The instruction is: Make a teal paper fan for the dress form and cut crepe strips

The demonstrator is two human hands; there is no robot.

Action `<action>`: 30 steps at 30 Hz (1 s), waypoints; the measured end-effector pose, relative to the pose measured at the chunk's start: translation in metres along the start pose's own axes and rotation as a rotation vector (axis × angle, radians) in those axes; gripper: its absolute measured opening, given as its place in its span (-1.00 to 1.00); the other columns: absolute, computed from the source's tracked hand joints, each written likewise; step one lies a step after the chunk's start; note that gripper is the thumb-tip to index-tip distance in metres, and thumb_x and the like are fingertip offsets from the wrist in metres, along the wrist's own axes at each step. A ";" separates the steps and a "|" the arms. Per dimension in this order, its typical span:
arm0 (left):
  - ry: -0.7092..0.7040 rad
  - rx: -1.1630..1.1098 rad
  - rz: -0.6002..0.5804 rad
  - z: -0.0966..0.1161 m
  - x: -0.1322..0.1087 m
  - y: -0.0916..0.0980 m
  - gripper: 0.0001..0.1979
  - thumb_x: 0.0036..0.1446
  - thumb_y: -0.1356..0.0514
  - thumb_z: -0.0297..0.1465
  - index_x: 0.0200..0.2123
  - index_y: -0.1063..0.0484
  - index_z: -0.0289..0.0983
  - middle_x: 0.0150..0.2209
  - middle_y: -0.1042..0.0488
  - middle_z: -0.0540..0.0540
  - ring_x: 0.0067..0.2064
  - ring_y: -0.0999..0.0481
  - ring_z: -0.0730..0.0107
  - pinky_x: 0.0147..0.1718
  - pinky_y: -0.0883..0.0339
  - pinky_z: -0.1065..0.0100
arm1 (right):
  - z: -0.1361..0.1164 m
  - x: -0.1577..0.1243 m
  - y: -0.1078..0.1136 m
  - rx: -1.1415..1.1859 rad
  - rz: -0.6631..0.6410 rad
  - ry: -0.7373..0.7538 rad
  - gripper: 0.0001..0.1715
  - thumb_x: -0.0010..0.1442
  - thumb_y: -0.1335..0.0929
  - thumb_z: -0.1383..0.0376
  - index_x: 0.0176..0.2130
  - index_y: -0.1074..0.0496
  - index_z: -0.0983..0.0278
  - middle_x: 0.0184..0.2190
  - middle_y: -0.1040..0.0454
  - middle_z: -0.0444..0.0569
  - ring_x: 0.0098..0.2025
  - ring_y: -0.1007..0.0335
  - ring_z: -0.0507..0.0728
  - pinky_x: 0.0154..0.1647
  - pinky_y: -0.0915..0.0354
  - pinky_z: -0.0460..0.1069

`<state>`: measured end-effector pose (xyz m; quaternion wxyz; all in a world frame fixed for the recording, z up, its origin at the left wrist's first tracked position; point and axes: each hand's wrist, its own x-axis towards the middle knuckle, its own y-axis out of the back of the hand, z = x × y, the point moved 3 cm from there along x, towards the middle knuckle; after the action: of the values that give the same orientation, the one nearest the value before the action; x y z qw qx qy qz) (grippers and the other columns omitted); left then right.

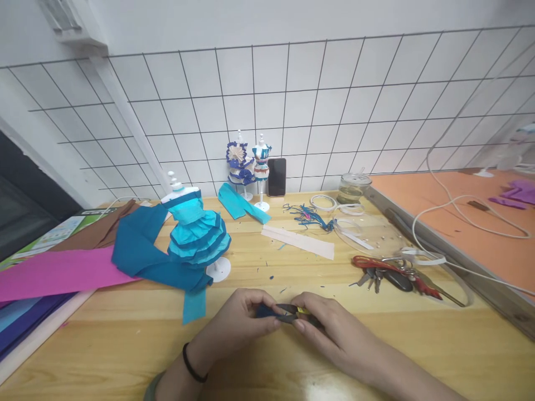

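Near the table's front edge, my left hand (pixel 246 317) pinches a small piece of dark blue paper (pixel 264 311). My right hand (pixel 324 326) is closed round dark scissors (pixel 287 307) with a yellow mark. Their blades are parted and point left at the blue paper; most of the handles are hidden in my fingers. Beyond my left hand stands a white mini dress form (pixel 173 192) wearing a tiered turquoise crepe paper dress (pixel 196 234). A dark teal paper strip (pixel 142 245) lies against it, and a turquoise piece (pixel 194 305) sits in front of its base.
Two smaller dress forms (pixel 261 167) and a phone (pixel 276 177) stand by the tiled wall. A pale paper strip (pixel 298 241), teal threads (pixel 311 217), a glass jar (pixel 353 188) and keys (pixel 397 275) lie across the right. Coloured paper sheets (pixel 62 270) cover the left.
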<state>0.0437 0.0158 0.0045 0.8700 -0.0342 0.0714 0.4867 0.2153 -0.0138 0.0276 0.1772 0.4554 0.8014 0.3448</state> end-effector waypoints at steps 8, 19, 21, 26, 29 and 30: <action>0.044 0.000 0.022 -0.004 0.001 0.002 -0.86 -0.17 -0.31 -0.38 -0.48 -0.46 -0.32 -0.57 -0.38 0.06 -0.54 -0.23 0.57 -0.54 -0.09 0.49 | -0.002 -0.001 -0.002 0.007 -0.032 0.022 -0.75 0.25 -0.17 0.22 -0.13 -0.32 0.23 -0.22 -0.43 -0.02 -0.19 -0.34 0.11 -0.15 -0.25 0.00; -0.003 -0.021 0.003 -0.001 0.000 0.002 -0.86 -0.17 -0.32 -0.36 -0.49 -0.48 -0.30 -0.54 -0.43 0.04 -0.51 -0.29 0.54 -0.47 -0.15 0.47 | 0.001 0.000 -0.003 0.060 -0.043 0.017 -0.74 0.25 -0.17 0.19 -0.16 -0.34 0.24 -0.23 -0.44 -0.02 -0.19 -0.34 0.10 -0.15 -0.25 -0.02; 0.001 -0.004 0.013 -0.001 0.000 0.002 -0.86 -0.17 -0.32 -0.36 -0.50 -0.48 -0.30 -0.54 -0.43 0.04 -0.51 -0.29 0.54 -0.47 -0.16 0.47 | 0.000 0.000 -0.002 0.049 -0.045 0.019 -0.74 0.25 -0.18 0.19 -0.16 -0.34 0.24 -0.23 -0.44 -0.02 -0.20 -0.34 0.10 -0.16 -0.25 -0.02; -0.030 0.078 -0.011 0.002 0.001 -0.001 -0.87 -0.15 -0.31 -0.38 -0.47 -0.52 -0.31 -0.46 -0.50 -0.04 -0.38 -0.38 0.43 -0.38 -0.21 0.44 | -0.001 0.001 0.000 0.018 -0.020 0.032 -0.76 0.25 -0.18 0.22 -0.15 -0.33 0.23 -0.23 -0.44 -0.04 -0.20 -0.35 0.09 -0.17 -0.24 -0.02; -0.021 0.119 0.005 0.003 0.000 -0.001 -0.87 -0.15 -0.30 -0.37 -0.48 -0.52 -0.32 -0.46 -0.50 -0.05 -0.38 -0.38 0.42 -0.38 -0.22 0.44 | -0.001 0.000 -0.001 0.005 -0.030 0.039 -0.76 0.24 -0.19 0.23 -0.13 -0.33 0.22 -0.23 -0.44 -0.04 -0.21 -0.35 0.09 -0.18 -0.25 -0.02; -0.015 0.126 0.014 0.004 0.000 0.000 -0.87 -0.15 -0.30 -0.37 -0.49 -0.52 -0.33 -0.47 -0.50 -0.05 -0.39 -0.38 0.43 -0.39 -0.22 0.44 | -0.001 0.000 -0.001 0.001 -0.035 0.038 -0.75 0.24 -0.19 0.23 -0.12 -0.33 0.22 -0.23 -0.44 -0.04 -0.21 -0.35 0.09 -0.19 -0.25 -0.02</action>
<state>0.0442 0.0160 0.0081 0.8675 0.0249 0.0958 0.4875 0.2145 -0.0146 0.0274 0.1677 0.4345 0.8128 0.3499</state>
